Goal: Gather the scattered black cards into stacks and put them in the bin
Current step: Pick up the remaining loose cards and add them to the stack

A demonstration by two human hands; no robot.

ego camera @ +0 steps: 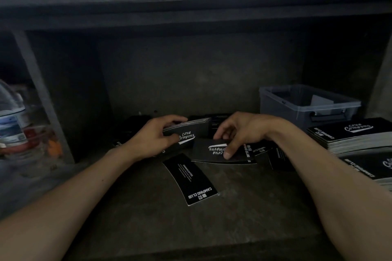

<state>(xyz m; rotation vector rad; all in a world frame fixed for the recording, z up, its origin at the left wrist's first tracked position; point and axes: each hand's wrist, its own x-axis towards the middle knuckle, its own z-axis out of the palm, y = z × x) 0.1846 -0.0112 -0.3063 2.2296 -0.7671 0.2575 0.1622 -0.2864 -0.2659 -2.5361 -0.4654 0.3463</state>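
My left hand [157, 136] grips a stack of black cards [192, 130] with white "Camping Club" lettering, held just above the dark floor. My right hand [237, 131] pinches a single black card [209, 151] lying on top of other scattered cards [259, 150]. One loose black card [191, 178] lies flat in front of both hands. More cards lie in shadow behind the hands. A translucent grey bin [286, 106] stands at the back right, with something pale inside.
Two tall stacks of the same cards [350, 135] sit at the far right, near my right forearm. A plastic water bottle [10, 118] and colourful clutter stand at the left behind a grey post [40, 95]. A dark wall and ledge close the back.
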